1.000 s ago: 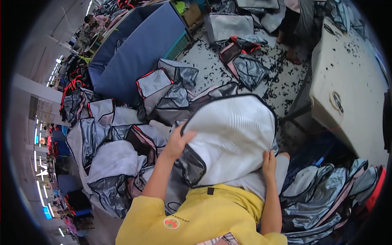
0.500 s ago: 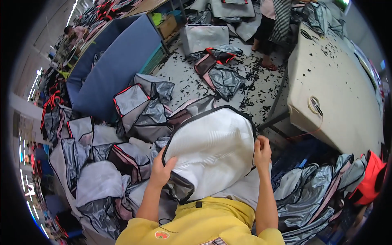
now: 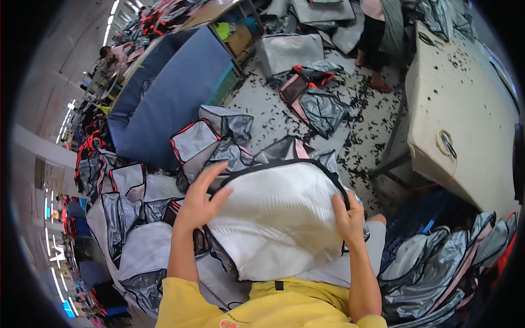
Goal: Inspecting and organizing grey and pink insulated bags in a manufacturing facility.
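A white fabric bag piece with black-bound edges lies spread across my lap, its surface wrinkled. At its right edge, my right hand pinches the black binding, thumb on top of the white face. Over the left edge hovers my left hand, fingers and thumb spread apart, holding nothing. The underside of the piece and the right fingertips behind it are hidden.
Silver and grey bag pieces heap on my left, more on my right. A blue padded bin stands ahead left. The cream table at right bears scissors and tape. Black scraps litter the floor; a person stands beyond.
My left hand has let go of the left edge and lifted up and outward, opening. The right hand now grips the binding with its thumb on the white face. The view has shifted slightly.
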Demonstrator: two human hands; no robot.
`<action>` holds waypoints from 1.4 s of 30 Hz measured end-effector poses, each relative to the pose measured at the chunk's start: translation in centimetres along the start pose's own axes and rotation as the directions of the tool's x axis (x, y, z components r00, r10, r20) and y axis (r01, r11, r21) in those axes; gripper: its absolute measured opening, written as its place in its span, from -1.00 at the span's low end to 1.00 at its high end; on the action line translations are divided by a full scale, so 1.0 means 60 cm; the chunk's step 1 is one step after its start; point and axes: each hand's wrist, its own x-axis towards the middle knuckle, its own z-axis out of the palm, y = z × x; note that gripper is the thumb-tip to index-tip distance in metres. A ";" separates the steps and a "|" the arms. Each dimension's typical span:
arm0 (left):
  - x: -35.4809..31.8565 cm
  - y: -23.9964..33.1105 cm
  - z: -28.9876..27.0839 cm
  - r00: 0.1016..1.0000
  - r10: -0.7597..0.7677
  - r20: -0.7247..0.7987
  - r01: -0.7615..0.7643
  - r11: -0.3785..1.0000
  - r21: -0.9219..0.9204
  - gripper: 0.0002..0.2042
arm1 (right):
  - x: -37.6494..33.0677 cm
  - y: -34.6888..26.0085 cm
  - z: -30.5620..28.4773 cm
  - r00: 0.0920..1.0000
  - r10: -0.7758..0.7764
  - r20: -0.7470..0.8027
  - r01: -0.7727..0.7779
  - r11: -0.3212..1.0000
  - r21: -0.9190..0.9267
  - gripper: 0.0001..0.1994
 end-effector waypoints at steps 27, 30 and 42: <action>0.170 0.244 0.175 0.892 0.188 0.412 -0.361 0.845 0.395 -0.77 | 0.350 0.084 -0.568 0.907 -0.352 -0.230 -0.210 0.093 -0.973 -0.77; 0.170 0.246 0.207 0.885 0.088 0.457 -0.418 0.580 0.699 -0.84 | 0.322 0.065 -0.564 0.778 -0.518 -0.354 -0.251 0.260 -0.932 -0.75; 0.147 0.224 0.235 0.883 0.346 0.318 -0.466 0.556 0.688 -0.94 | -0.021 0.003 -0.073 0.936 -0.015 -0.352 0.147 0.925 0.351 -0.78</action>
